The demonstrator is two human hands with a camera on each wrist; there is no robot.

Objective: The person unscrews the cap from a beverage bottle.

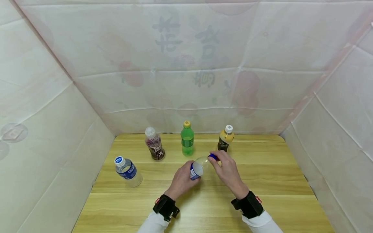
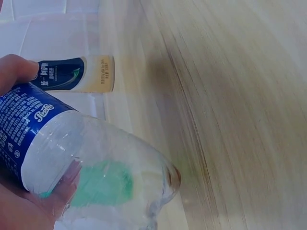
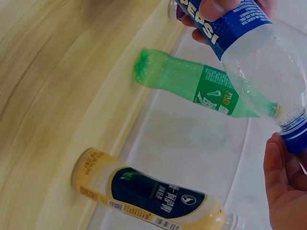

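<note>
A clear plastic Pepsi bottle point(image 1: 201, 162) with a blue label point(image 3: 235, 24) is held tilted over the table. My left hand point(image 1: 183, 179) grips it around the label; in the left wrist view its bare lower end point(image 2: 115, 163) shows, with a trace of brown liquid at the base. Thumb and fingers of my right hand point(image 1: 228, 170) pinch the blue cap point(image 3: 295, 136), which sits at the bottle's mouth. Just beyond the right hand stands a yellow milk tea bottle point(image 1: 225, 137) with a dark label and white cap.
Behind the Pepsi bottle stands a green soda bottle point(image 1: 187, 139) with a yellow cap. Left of it is a dark purple drink bottle point(image 1: 155, 145), and nearer on the left a clear bottle point(image 1: 128, 171) with a blue label. Pale cloth walls point(image 1: 186, 90) border the wooden table point(image 1: 204, 207).
</note>
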